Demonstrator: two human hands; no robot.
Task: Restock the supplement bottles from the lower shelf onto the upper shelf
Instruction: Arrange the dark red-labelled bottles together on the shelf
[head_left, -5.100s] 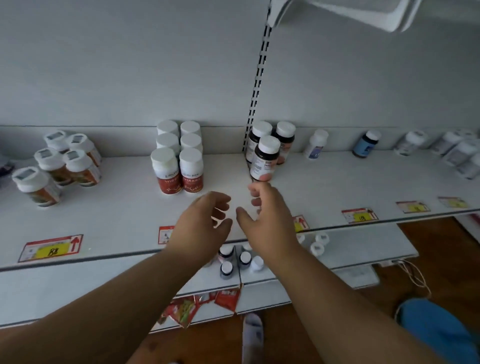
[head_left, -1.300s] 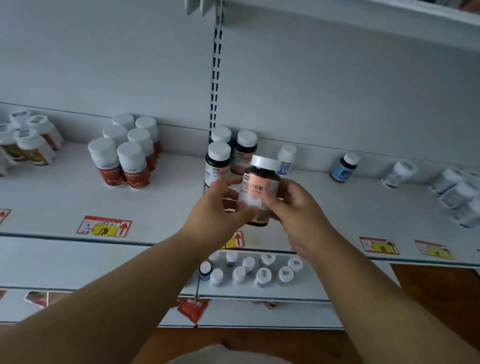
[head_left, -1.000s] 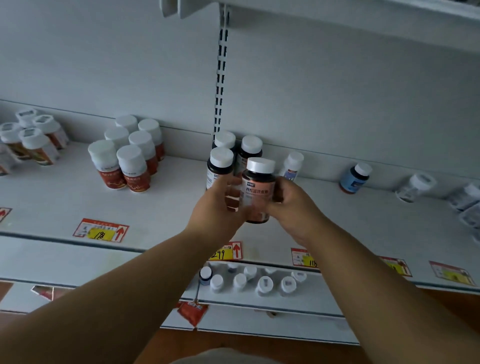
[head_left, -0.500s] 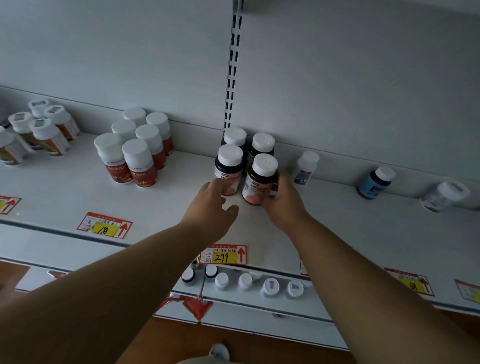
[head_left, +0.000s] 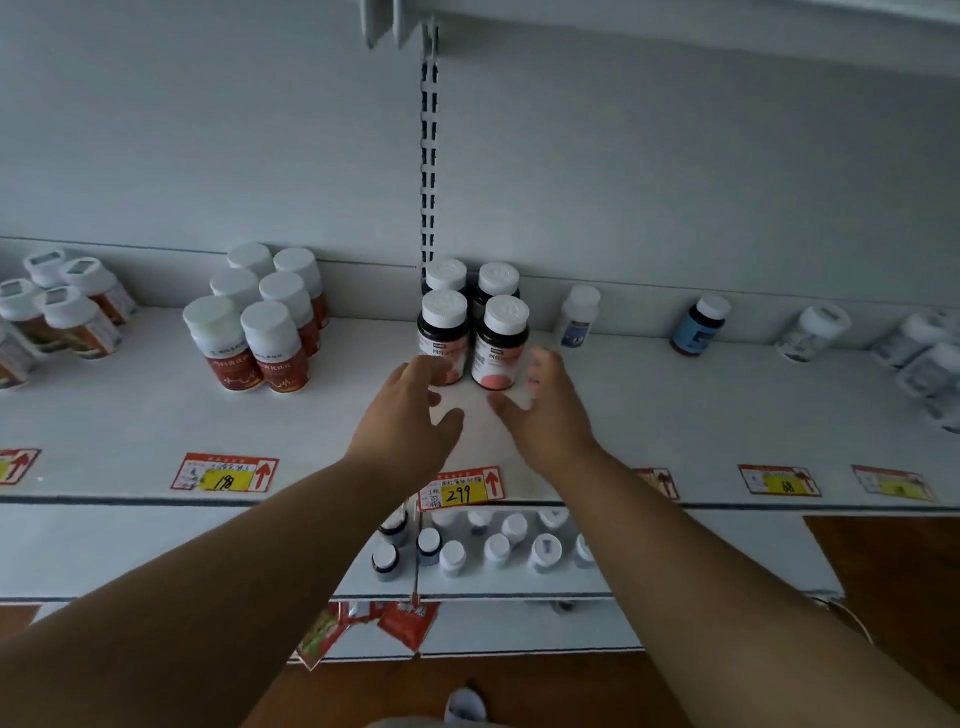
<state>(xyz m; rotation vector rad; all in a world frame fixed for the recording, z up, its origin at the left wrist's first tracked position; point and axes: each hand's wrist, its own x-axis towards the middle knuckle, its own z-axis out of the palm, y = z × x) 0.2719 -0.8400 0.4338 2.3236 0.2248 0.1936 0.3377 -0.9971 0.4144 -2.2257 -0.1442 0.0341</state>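
2 hands empty over upper shelf (head_left: 649, 415). Left hand (head_left: 408, 415): fingers loosely spread, tips just beside near-left dark bottle (head_left: 443, 335); touching or not, cannot tell. Right hand (head_left: 545, 415): fingers spread, holds nothing, just beside near-right dark bottle (head_left: 500, 343). Risk: a knuckle clipping either front bottle could tip it into the back pair. 4 dark bottles, white caps, pink-and-white labels, upright in a tight 2x2 block at shelf centre. Lower shelf (head_left: 701, 566) holds more bottles.
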